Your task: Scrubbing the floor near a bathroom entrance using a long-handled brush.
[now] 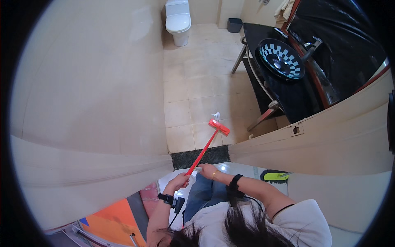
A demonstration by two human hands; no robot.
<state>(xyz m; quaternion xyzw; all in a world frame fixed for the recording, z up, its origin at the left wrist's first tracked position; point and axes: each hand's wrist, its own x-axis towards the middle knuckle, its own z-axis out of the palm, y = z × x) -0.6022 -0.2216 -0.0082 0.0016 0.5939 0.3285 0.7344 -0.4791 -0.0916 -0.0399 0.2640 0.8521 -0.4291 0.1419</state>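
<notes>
A red long-handled floor tool (202,152) with a wide red head (219,127) slants away from me over the dark stone threshold (182,160). Its head is at the floor tiles just inside the bathroom; whether it bears bristles or a blade is not visible. My left hand (179,182) is closed around the near part of the handle. Close beside the handle, on its right, is my right hand (209,171) with curled fingers; I cannot tell if it grips anything. A small white scrap (217,115) lies just beyond the head.
A white toilet (179,23) and a dark bin (234,25) stand at the far end. On the right, a black counter (277,89) carries a checkered glass basin (281,60). Walls flank the doorway. Behind my right arm lies a green mop head (275,176).
</notes>
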